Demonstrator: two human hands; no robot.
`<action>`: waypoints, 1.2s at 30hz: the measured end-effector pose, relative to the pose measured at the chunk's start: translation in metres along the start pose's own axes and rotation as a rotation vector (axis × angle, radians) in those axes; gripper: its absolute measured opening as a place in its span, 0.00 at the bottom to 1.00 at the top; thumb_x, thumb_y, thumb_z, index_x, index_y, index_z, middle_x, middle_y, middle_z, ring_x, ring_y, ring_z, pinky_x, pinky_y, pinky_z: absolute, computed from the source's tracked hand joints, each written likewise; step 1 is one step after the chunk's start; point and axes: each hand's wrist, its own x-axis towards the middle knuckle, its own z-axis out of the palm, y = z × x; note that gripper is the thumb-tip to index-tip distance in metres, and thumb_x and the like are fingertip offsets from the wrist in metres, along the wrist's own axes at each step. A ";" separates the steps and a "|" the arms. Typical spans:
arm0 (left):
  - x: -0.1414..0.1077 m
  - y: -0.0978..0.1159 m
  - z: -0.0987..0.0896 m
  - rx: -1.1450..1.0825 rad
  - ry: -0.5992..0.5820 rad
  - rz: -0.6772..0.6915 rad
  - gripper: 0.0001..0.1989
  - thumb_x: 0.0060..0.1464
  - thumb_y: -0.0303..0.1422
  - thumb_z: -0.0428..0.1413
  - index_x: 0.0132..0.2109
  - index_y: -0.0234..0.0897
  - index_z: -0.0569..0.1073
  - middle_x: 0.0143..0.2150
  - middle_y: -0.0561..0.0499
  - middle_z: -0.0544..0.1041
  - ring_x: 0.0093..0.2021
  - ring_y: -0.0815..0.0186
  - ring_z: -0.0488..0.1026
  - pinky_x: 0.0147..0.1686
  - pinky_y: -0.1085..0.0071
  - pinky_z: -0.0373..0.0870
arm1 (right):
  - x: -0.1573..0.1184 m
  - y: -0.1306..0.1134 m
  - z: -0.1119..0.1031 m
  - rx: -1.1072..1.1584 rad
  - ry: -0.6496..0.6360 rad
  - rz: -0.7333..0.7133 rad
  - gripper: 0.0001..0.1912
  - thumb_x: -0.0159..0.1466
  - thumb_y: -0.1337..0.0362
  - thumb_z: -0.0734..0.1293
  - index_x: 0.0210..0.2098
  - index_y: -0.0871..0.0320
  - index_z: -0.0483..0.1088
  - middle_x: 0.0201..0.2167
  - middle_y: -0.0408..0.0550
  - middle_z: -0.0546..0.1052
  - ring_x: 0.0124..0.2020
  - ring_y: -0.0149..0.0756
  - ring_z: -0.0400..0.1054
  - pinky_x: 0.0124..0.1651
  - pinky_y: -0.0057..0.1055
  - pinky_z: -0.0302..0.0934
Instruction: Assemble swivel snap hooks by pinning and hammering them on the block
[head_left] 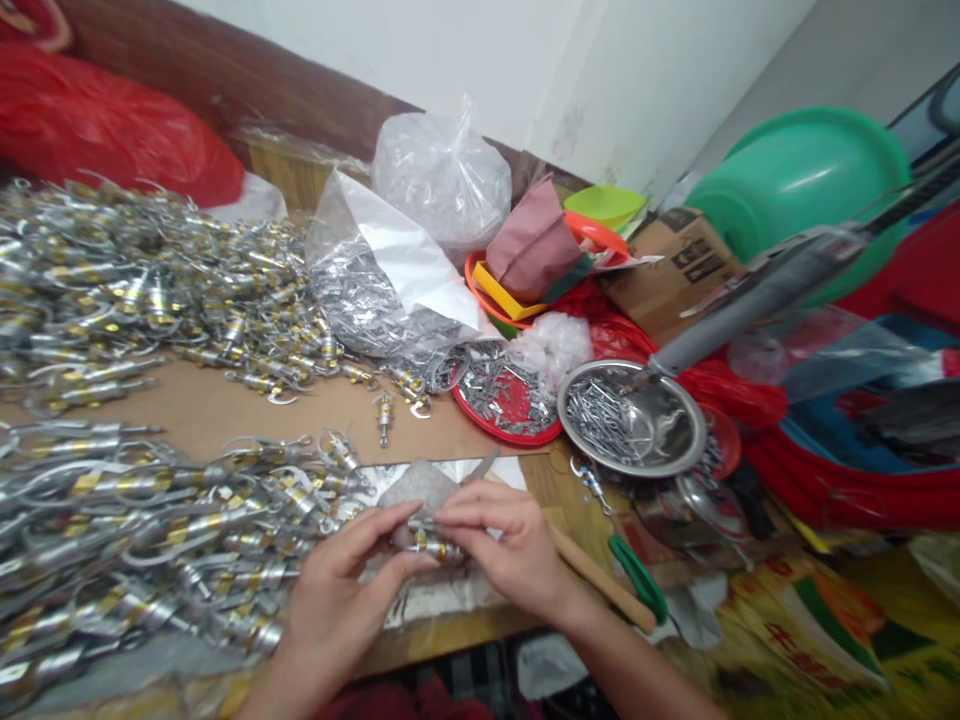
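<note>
Between my hands is a small silver metal fitting (431,546) with a brass-coloured band, lying crosswise. My left hand (341,585) grips its left part with thumb and fingers. On the other end, the fingertips of my right hand (514,545) are pinched at the fitting and hide part of it. Under the hands lies a white sheet (420,600), and just behind them is a grey, blurred block (420,487). A large pile of similar fittings (157,510) with curved pieces spreads to the left, and a single fitting (385,418) sits on the cardboard (217,405).
Right of centre are a red tray (517,432) of small metal pieces and a steel bowl (679,425) of pins. A wooden handle (604,580) lies beside my right forearm. Behind stand a clear bag (352,290) of metal parts, a cardboard box (679,265) and a green basin (817,180).
</note>
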 end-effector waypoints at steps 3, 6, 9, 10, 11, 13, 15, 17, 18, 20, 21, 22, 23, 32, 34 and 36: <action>0.000 0.004 -0.001 -0.016 -0.015 0.071 0.15 0.37 0.30 0.62 0.37 0.47 0.78 0.28 0.54 0.78 0.30 0.64 0.73 0.31 0.73 0.69 | -0.011 -0.005 0.008 0.076 -0.016 -0.006 0.09 0.55 0.73 0.64 0.30 0.58 0.76 0.26 0.47 0.76 0.29 0.30 0.70 0.31 0.26 0.65; -0.001 0.008 -0.004 -0.057 -0.068 0.117 0.11 0.40 0.29 0.60 0.34 0.47 0.79 0.26 0.53 0.77 0.29 0.65 0.72 0.29 0.74 0.68 | -0.013 -0.004 0.006 0.108 -0.026 -0.053 0.10 0.55 0.74 0.63 0.29 0.58 0.76 0.26 0.48 0.77 0.30 0.31 0.70 0.33 0.27 0.66; -0.002 0.013 -0.006 -0.102 -0.128 0.112 0.07 0.41 0.29 0.59 0.29 0.46 0.80 0.25 0.52 0.76 0.27 0.66 0.72 0.27 0.75 0.67 | -0.015 -0.005 0.003 0.106 -0.042 -0.092 0.09 0.56 0.73 0.63 0.30 0.57 0.75 0.27 0.47 0.77 0.30 0.31 0.70 0.34 0.28 0.66; -0.002 0.014 -0.007 -0.120 -0.138 0.095 0.06 0.41 0.29 0.59 0.28 0.45 0.80 0.25 0.52 0.75 0.27 0.66 0.71 0.27 0.75 0.66 | -0.017 -0.006 0.002 0.076 -0.044 -0.107 0.09 0.57 0.72 0.63 0.33 0.57 0.74 0.28 0.47 0.77 0.31 0.32 0.70 0.35 0.28 0.66; -0.002 0.014 -0.007 -0.143 -0.140 0.074 0.05 0.41 0.29 0.59 0.27 0.44 0.80 0.25 0.52 0.75 0.27 0.66 0.71 0.27 0.75 0.66 | -0.020 -0.007 0.001 0.026 -0.037 -0.134 0.09 0.56 0.71 0.64 0.36 0.57 0.73 0.30 0.48 0.76 0.33 0.32 0.70 0.37 0.29 0.66; -0.002 0.015 -0.009 -0.193 -0.141 0.022 0.04 0.41 0.30 0.59 0.26 0.43 0.79 0.25 0.52 0.75 0.28 0.66 0.71 0.28 0.75 0.66 | -0.026 -0.009 -0.002 -0.131 -0.012 -0.242 0.14 0.56 0.70 0.65 0.42 0.58 0.70 0.35 0.51 0.75 0.37 0.33 0.69 0.39 0.30 0.66; -0.001 0.016 -0.010 -0.214 -0.157 -0.007 0.03 0.42 0.31 0.59 0.25 0.43 0.78 0.25 0.53 0.75 0.28 0.66 0.70 0.29 0.75 0.66 | -0.031 -0.009 -0.004 -0.314 -0.013 -0.409 0.16 0.57 0.73 0.63 0.45 0.59 0.68 0.38 0.52 0.74 0.38 0.34 0.69 0.39 0.29 0.66; 0.000 0.017 -0.011 -0.194 -0.191 -0.003 0.03 0.43 0.31 0.58 0.25 0.42 0.77 0.25 0.53 0.74 0.29 0.66 0.70 0.29 0.75 0.65 | -0.034 -0.008 -0.006 -0.449 -0.044 -0.558 0.16 0.59 0.75 0.59 0.45 0.60 0.67 0.37 0.53 0.74 0.39 0.34 0.69 0.38 0.29 0.66; 0.000 0.018 -0.012 -0.172 -0.209 0.007 0.03 0.44 0.32 0.58 0.25 0.42 0.77 0.25 0.53 0.74 0.29 0.66 0.70 0.30 0.74 0.65 | -0.034 -0.008 -0.007 -0.489 -0.058 -0.606 0.15 0.59 0.75 0.57 0.44 0.61 0.67 0.37 0.54 0.75 0.39 0.35 0.69 0.38 0.29 0.66; 0.000 0.019 -0.012 -0.121 -0.219 0.030 0.04 0.44 0.32 0.57 0.25 0.42 0.76 0.26 0.53 0.73 0.31 0.65 0.70 0.32 0.73 0.65 | -0.034 -0.008 -0.009 -0.524 -0.073 -0.649 0.14 0.60 0.73 0.57 0.44 0.63 0.67 0.37 0.55 0.75 0.41 0.36 0.68 0.39 0.30 0.66; 0.000 0.019 -0.012 -0.097 -0.212 0.039 0.04 0.44 0.33 0.57 0.25 0.42 0.76 0.28 0.52 0.73 0.32 0.65 0.70 0.33 0.73 0.65 | -0.033 -0.008 -0.009 -0.528 -0.075 -0.651 0.14 0.60 0.73 0.57 0.45 0.63 0.66 0.37 0.55 0.75 0.42 0.36 0.68 0.39 0.31 0.66; 0.000 0.020 -0.012 -0.081 -0.202 0.044 0.04 0.44 0.33 0.57 0.25 0.42 0.77 0.29 0.52 0.74 0.34 0.64 0.70 0.34 0.73 0.65 | -0.033 -0.008 -0.009 -0.527 -0.075 -0.641 0.15 0.60 0.73 0.57 0.45 0.62 0.66 0.38 0.55 0.75 0.42 0.36 0.68 0.39 0.30 0.66; 0.000 0.020 -0.012 -0.075 -0.194 0.042 0.04 0.44 0.33 0.57 0.25 0.42 0.77 0.30 0.51 0.74 0.35 0.63 0.71 0.35 0.72 0.65 | -0.033 -0.008 -0.009 -0.522 -0.070 -0.620 0.15 0.60 0.73 0.57 0.46 0.61 0.66 0.38 0.55 0.75 0.41 0.35 0.69 0.39 0.30 0.66; -0.005 0.015 -0.007 -0.325 -0.248 -0.293 0.07 0.38 0.34 0.61 0.29 0.39 0.77 0.27 0.51 0.79 0.30 0.63 0.74 0.31 0.73 0.71 | -0.037 -0.002 0.003 -0.224 0.049 -0.262 0.14 0.57 0.73 0.61 0.39 0.55 0.73 0.35 0.50 0.76 0.32 0.30 0.71 0.34 0.24 0.67; -0.009 0.013 -0.003 -0.450 -0.196 -0.404 0.18 0.33 0.32 0.64 0.37 0.39 0.75 0.31 0.51 0.80 0.34 0.62 0.75 0.34 0.73 0.72 | -0.036 -0.003 0.005 -0.165 0.048 -0.169 0.10 0.57 0.70 0.64 0.37 0.56 0.74 0.32 0.49 0.76 0.30 0.31 0.71 0.33 0.25 0.67; -0.012 0.010 0.000 -0.534 -0.155 -0.453 0.28 0.31 0.30 0.65 0.45 0.40 0.71 0.34 0.52 0.79 0.37 0.62 0.75 0.36 0.73 0.72 | -0.033 -0.004 0.004 -0.150 -0.023 -0.088 0.08 0.56 0.68 0.65 0.34 0.58 0.75 0.30 0.49 0.77 0.29 0.31 0.71 0.32 0.25 0.67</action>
